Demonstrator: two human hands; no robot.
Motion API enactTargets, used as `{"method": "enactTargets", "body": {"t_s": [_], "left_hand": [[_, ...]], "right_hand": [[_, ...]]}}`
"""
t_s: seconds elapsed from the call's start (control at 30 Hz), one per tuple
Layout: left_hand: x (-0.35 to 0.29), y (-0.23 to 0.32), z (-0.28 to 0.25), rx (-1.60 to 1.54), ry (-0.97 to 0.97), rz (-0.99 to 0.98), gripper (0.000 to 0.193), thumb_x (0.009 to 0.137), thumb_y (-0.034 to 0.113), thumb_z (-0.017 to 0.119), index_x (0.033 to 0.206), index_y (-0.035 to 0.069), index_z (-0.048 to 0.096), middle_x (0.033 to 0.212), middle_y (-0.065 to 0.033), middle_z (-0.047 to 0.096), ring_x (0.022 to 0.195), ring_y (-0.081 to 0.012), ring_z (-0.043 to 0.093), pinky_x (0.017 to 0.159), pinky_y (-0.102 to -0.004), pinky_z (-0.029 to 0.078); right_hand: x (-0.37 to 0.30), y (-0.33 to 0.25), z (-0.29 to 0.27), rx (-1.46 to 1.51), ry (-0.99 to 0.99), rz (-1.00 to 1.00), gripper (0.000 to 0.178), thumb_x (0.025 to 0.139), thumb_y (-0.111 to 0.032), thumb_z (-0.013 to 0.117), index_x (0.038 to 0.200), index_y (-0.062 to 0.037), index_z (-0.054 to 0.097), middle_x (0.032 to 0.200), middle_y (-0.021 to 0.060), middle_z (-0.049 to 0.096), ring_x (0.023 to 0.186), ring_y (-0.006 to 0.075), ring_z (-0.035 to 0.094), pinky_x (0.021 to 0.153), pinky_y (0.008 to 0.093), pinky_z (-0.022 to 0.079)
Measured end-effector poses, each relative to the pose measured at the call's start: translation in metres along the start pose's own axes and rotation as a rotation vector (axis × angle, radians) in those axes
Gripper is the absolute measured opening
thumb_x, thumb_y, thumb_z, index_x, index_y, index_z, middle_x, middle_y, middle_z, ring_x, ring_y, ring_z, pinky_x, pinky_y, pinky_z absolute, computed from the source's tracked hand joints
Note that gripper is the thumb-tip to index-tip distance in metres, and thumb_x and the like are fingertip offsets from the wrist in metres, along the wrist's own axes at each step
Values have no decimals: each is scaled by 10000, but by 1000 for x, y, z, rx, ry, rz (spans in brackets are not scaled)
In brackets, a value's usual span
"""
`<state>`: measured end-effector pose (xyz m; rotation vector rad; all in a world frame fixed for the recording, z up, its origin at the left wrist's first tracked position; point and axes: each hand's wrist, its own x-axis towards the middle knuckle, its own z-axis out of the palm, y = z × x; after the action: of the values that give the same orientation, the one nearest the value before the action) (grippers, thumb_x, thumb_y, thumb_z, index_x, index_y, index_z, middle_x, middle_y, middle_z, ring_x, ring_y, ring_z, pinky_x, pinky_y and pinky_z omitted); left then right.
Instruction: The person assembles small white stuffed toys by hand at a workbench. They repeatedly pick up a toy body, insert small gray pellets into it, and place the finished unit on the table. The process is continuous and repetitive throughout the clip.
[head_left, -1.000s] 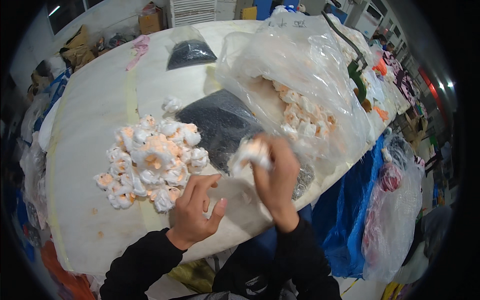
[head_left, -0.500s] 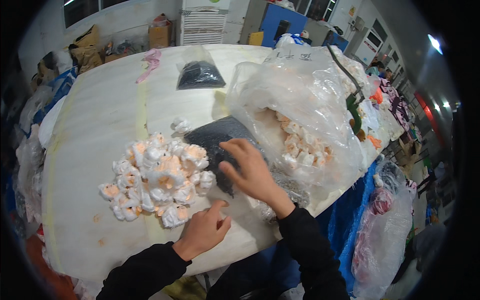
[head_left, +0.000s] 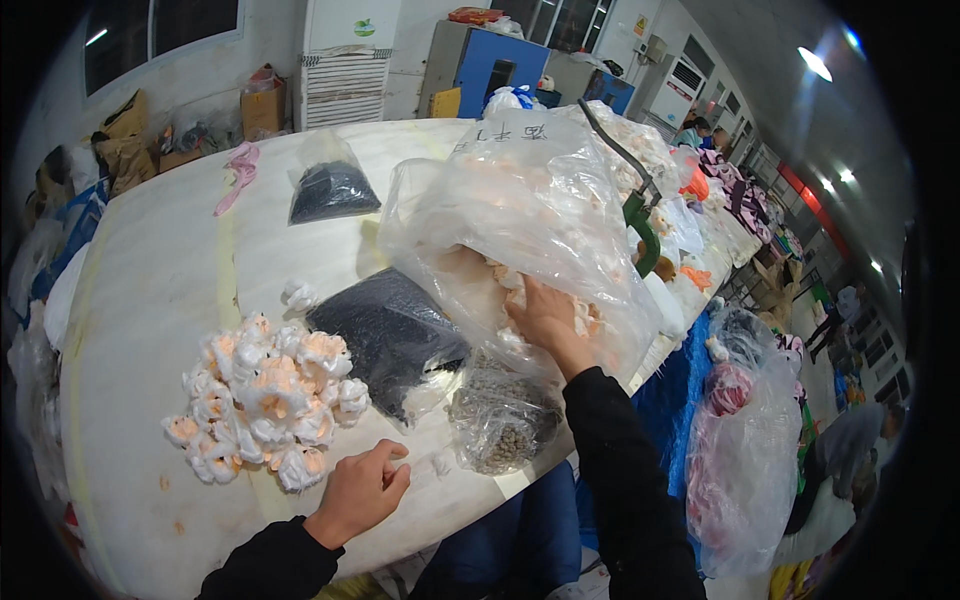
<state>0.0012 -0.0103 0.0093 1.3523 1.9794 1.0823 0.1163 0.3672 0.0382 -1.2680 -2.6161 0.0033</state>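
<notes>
My right hand is in the mouth of a large clear plastic bag on the table, its fingers apart and touching the white and pale-orange fluffy pieces inside. Its fingertips are partly hidden among them, and I see nothing held. My left hand rests low over the table's near edge, empty, fingers loosely bent with thumb and index finger apart. Beyond it, to the left, lies a heap of similar fluffy pieces. One single white piece sits apart behind the heap.
A bag of black grains lies between heap and large bag; a smaller black-filled bag stands farther back. Near the front edge is a clear bag of grey-brown pellets. A green-handled curved tool leans by the large bag. Pink strip at back left.
My right hand has moved from above the black bag, away and rightward, into the large plastic bag. My left hand has drawn slightly back from the heap. The view has shifted to the right.
</notes>
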Motion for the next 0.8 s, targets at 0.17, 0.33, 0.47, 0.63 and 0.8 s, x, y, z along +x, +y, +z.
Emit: {"method": "enactTargets", "body": {"t_s": [0.17,0.33,0.47,0.63,0.8], "left_hand": [[1,1,1,-7,-39,29,223,960,194,699,1115,36,673,691,-90,674,646,-291,691,623,-407,537],[0,3,1,-14,-48,57,212,963,193,698,1109,40,679,686,-81,659,644,-281,680,621,-398,527],[0,2,0,-10,-48,74,205,961,193,700,1102,44,682,692,-81,665,647,-280,682,621,-398,526],[2,4,0,-10,-53,72,199,963,192,698,1098,45,682,692,-84,668,653,-280,686,622,-399,525],[0,3,-2,-54,-24,45,316,973,203,707,1243,57,632,791,-74,707,628,-254,673,629,-381,530]], "right_hand": [[3,5,23,-66,-14,-46,558,903,-348,710,1446,-248,631,1309,114,694,1292,354,586,1125,495,405],[-5,9,16,125,-61,-145,285,923,-266,704,1190,-222,794,1241,66,713,1239,324,586,1070,460,423],[-7,7,9,263,-49,-219,161,936,-178,702,1041,-173,824,1143,79,735,1198,304,612,1040,427,444],[-12,6,2,599,71,-263,146,938,-117,701,1030,-98,812,1110,119,739,1147,314,647,984,391,486],[-42,-20,-32,862,176,-383,227,1004,-137,660,1175,-44,776,1205,114,715,1149,231,645,979,359,491]]}}
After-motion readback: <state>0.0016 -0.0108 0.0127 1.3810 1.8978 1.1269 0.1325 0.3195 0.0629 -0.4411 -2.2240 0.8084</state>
